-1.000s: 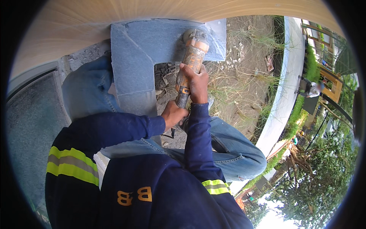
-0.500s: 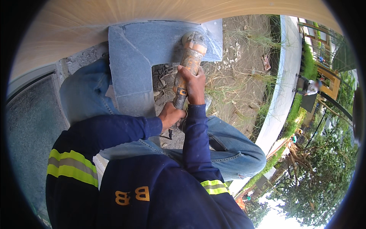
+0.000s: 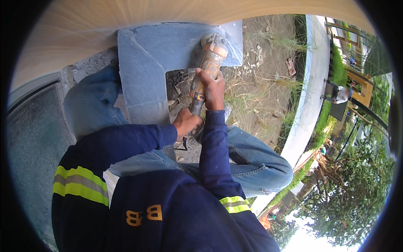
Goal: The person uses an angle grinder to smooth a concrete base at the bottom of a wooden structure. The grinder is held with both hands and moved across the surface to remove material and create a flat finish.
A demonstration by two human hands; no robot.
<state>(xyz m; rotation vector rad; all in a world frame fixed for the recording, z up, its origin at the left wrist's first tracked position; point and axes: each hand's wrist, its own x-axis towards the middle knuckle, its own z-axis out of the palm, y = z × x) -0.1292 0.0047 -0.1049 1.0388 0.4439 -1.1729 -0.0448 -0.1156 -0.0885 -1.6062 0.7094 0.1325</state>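
Observation:
A worn orange and grey angle grinder lies diagonally over the blue-grey L-shaped stone slab, its round head against the pale, dusty upper right part. My right hand grips the middle of the body, thumb across it. Lower down, my left hand is wrapped round the rear end, where a dark cord hangs. My knees in jeans are on either side of the slab's lower arm.
A tan curved surface borders the slab's top. Left is a framed grey panel. To the right lie soil with dry grass, a pale concrete strip, greenery and a distant person.
The slab and surroundings sit slightly further left in the picture. The grinder's head has shifted a little rightward across the slab, with both hands still gripping the tool.

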